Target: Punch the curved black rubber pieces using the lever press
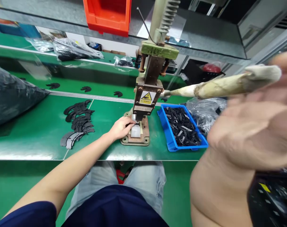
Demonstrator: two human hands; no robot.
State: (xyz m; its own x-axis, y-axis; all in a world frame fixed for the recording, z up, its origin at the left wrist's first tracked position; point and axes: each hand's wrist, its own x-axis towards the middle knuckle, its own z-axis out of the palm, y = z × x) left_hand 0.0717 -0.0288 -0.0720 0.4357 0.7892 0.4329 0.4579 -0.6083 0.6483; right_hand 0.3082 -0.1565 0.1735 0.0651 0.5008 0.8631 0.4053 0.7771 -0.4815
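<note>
My left hand (123,127) reaches to the base of a hand press (146,91), with thumb and fingertips pinched together just under its ram. A small black part (137,124) shows at those fingertips, over the pale block (135,131) on the base; its shape is mostly hidden. My right hand (256,126) is raised large and blurred at the right, palm exposed. Its fingers lie apart beside the tape-wrapped end of the press lever (228,84), partly cut off by the picture edge. The lever sticks out to the right, nearly level.
A blue tray (170,143) of black plastic pieces stands right of the press. Curved black parts (80,121) lie in overlapping rows on the left, near a large dark bag (13,97). Several black pieces (86,89) rest on the green strip behind. An orange bin (107,23) hangs above.
</note>
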